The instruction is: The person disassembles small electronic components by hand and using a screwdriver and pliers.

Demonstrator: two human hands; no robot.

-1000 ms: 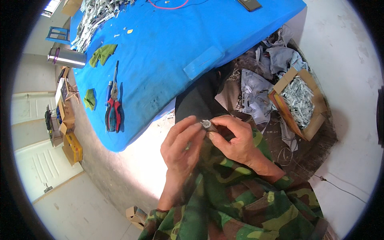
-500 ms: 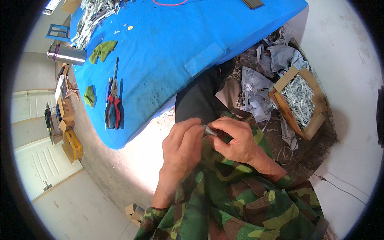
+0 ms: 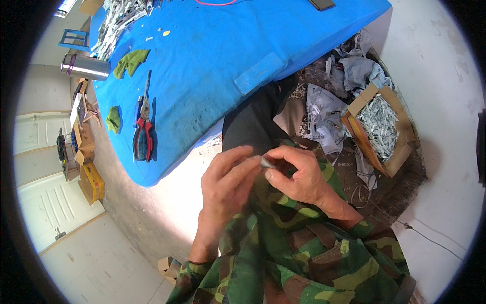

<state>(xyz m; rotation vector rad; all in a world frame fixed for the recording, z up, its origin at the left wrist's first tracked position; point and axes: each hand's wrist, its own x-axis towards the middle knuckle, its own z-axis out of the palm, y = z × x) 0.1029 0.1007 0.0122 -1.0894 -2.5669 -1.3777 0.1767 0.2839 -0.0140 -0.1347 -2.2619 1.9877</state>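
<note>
**Small grey metal piece pinched between both hands over the lap**

The small grey metal piece (image 3: 267, 162) is sitting between the fingertips of both hands, just above the camouflage jacket (image 3: 304, 258) that is filling the lower part of the view. The right hand (image 3: 298, 175) is curling over it from the right, thumb and forefinger closed narrowly on it. The left hand (image 3: 228, 185) is meeting it from the left, its fingers (image 3: 238, 169) lying extended and close together, their tips touching the piece. Most of the piece is hidden by the fingers, so its shape cannot be told.

Just beyond the hands, dark trousers (image 3: 248, 126) are running under the edge of the blue cloth-covered table (image 3: 212, 61), whose near edge is lying close above the hands. To the right, a heap of grey rags and scrap (image 3: 334, 101) is lying on the floor, and beside it an open cardboard box filled with shiny metal bits (image 3: 379, 126).

On the table to the left, red-handled pliers (image 3: 143, 137) are lying near the left edge, with green scraps of cloth (image 3: 130, 62) further off. A steel cylindrical flask (image 3: 85, 67) is overhanging the far left edge, and a pile of silvery metal strips (image 3: 121, 20) is lying at the far corner. Pale concrete floor (image 3: 152, 218) is opening out to the left of the hands.
</note>
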